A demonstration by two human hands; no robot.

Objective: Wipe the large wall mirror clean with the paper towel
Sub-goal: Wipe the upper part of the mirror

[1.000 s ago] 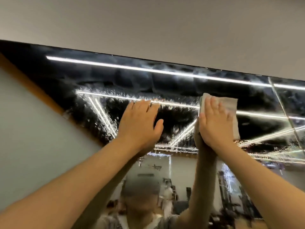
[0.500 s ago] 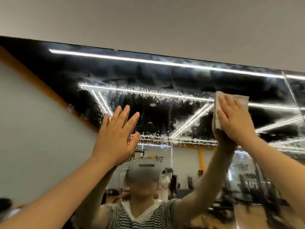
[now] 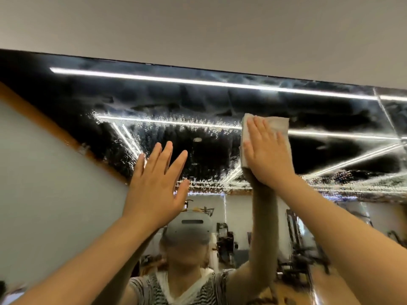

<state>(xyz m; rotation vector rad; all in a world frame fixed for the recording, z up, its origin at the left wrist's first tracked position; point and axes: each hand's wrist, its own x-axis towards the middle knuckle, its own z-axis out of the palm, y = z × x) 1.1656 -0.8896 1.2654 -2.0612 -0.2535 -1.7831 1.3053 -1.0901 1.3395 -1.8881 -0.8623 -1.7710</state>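
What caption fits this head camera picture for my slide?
Right hand presses a paper towel on the wet wall mirror; left hand raised open beside it.

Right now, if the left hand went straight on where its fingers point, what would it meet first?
The left hand points up and slightly right: likely wet mirror, then its top edge. The towel under the right hand sits off that line. Depth unclear.

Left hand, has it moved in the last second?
Yes. The left hand has dropped lower, farther from the mirror's top edge, fingers now spread.
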